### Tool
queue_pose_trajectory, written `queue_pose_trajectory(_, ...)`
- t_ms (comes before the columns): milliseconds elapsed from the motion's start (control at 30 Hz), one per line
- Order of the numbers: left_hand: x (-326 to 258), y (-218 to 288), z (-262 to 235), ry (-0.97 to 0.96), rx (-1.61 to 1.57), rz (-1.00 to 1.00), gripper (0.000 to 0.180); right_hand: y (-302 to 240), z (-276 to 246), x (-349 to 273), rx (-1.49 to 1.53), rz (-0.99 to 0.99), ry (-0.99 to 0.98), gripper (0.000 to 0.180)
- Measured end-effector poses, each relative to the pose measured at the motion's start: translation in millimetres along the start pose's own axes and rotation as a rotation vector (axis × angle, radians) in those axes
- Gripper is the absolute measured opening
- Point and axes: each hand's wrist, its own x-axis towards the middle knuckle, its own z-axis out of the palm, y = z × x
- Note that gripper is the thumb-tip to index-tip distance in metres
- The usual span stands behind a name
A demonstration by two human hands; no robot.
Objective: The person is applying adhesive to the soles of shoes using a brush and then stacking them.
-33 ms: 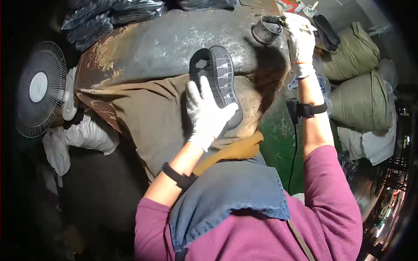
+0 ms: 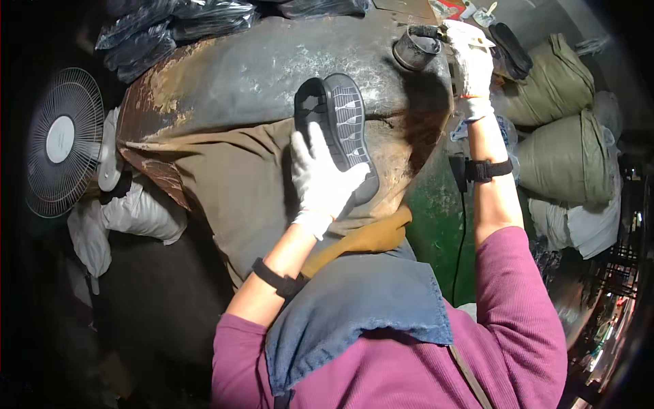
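From where I stand, the worker seems to be at the stage of minding the work with 1 hand while the other tends the cup. The left hand (image 2: 321,180), in a white glove, has its thumb and fingers stretched wide across the shoe soles (image 2: 349,112), holding them at the near edge of the worn bench (image 2: 272,68), over a brown cloth (image 2: 238,163). The right hand (image 2: 472,65), also gloved, is up at the far right, fingers closed around the pale handle of what looks like a brush (image 2: 426,31); its dark end is at the rim of the cup (image 2: 409,54). How wet it is, I cannot tell.

To my mind, the next move calls for a firm left hand and a careful right wrist, so the brush clears the rim cleanly.

Counting up: 2 soles, as best I can judge, side by side and touching; 1 cup; 1 brush in hand; 2 gloves; 2 black wristbands (image 2: 487,170); 1 fan (image 2: 60,138) on the left; at least 2 green sacks (image 2: 565,160) on the right. The dark wrapped bundles (image 2: 211,20) overlap too much to number.
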Motion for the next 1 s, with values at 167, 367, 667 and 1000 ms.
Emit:
queue_pose_trajectory(167, 20.8, -47.3, -45.9, -0.153, -0.313, 0.093, 0.117, 36.4, 29.7, -5.1, -0.208, -0.138, -0.153, 0.035)
queue_pose_trajectory(367, 93.6, -58.9, -178.5, -0.143, 0.294, 0.85, 0.07, 33.2, 53.4, -8.5, 0.247, 0.349, -0.269, 0.021)
queue_pose_trajectory(667, 160.0, -94.3, -145.3, -0.314, 0.551, 0.084, 0.04, 89.9, 85.8, -39.3, -0.286, 0.071, -0.323, 0.029)
queue_pose_trajectory(1000, 112.2, -121.5, -112.0, 0.213, -0.144, 0.077, 0.075, 59.6, 71.2, -26.9, 1.482, 1.065, 0.498, 0.019)
